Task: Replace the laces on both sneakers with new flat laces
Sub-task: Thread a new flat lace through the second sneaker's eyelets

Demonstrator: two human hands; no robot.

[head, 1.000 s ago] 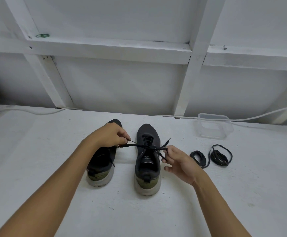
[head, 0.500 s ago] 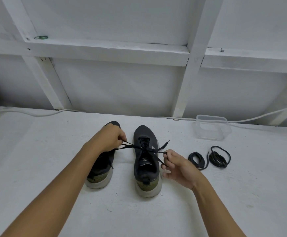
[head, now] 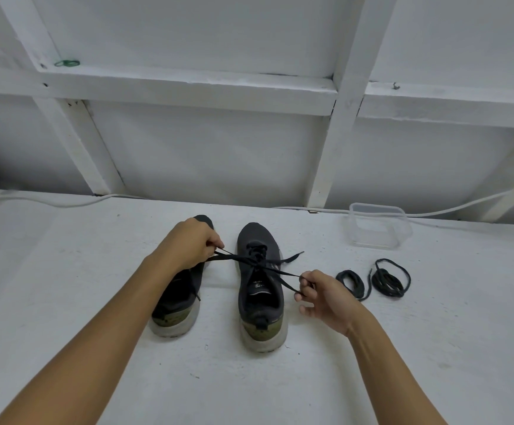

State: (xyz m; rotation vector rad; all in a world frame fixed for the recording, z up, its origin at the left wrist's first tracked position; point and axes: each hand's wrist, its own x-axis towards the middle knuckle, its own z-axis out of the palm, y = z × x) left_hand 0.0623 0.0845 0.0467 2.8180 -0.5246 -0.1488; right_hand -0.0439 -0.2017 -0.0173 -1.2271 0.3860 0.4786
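White surface (head: 96, 302) carries two sneakers (head: 261, 289) between the hands; two coiled laces (head: 387, 280) right of the right hand (head: 326, 299); clear container (head: 378, 225) beyond.

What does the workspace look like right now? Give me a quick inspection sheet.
Surface: white painted table, scuffed and speckled.
Job's things: right sneaker with a flat black lace pulled out to both sides; left sneaker beside it, partly hidden by the left forearm; two coiled black laces to the right.
Clutter: clear plastic container near the wall.
Hands: left hand pinches one lace end; right hand pinches the other.
Cables: white cable along the table's back edge.
Surroundings: white framed wall; green band on the ledge.
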